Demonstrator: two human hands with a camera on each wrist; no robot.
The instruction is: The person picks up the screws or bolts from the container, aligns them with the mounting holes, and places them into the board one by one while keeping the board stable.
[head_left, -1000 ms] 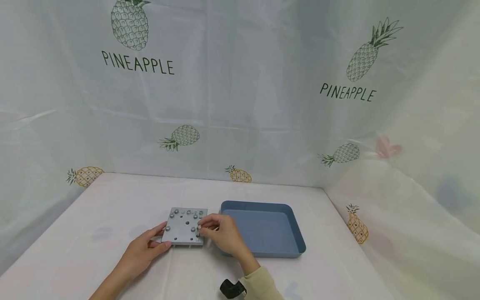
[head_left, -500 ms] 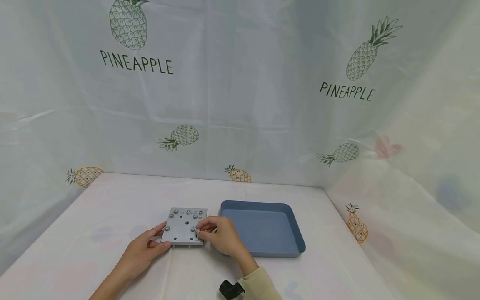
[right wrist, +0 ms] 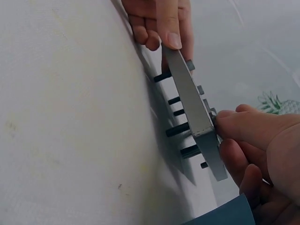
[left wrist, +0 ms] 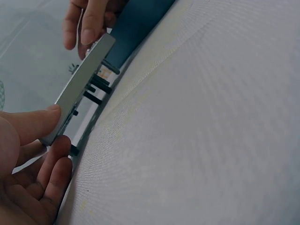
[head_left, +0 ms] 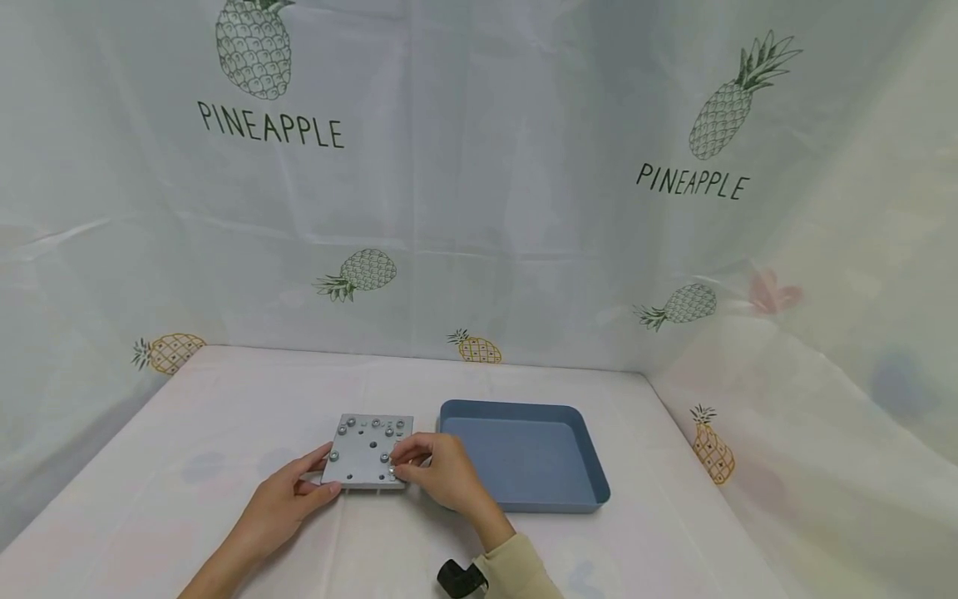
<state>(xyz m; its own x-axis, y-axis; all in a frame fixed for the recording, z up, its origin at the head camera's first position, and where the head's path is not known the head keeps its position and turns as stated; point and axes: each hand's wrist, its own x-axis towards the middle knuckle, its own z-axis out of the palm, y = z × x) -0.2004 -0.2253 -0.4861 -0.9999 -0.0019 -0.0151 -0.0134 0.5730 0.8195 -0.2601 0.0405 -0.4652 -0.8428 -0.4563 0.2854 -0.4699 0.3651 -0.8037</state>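
Note:
A square metal plate with holes and several socket-head screws is held just above the table. My left hand grips its left edge, thumb on the near side and fingers beneath. At the right edge my right hand pinches a screw between thumb and fingertips, its head low against the plate's top. In the right wrist view dark screw shanks stick out below the plate at differing lengths. The left wrist view shows the plate edge-on, the left thumb and fingers clamping its near end.
A blue rectangular tray stands right of the plate, partly behind the right hand. A white patterned cloth covers the table, and a pineapple-print curtain hangs behind. A black wrist device sits by the right sleeve.
The right hand's screw has gone down from standing above the plate to close against its surface. The fingertips lowered slightly with it. The left hand keeps its grip on the plate.

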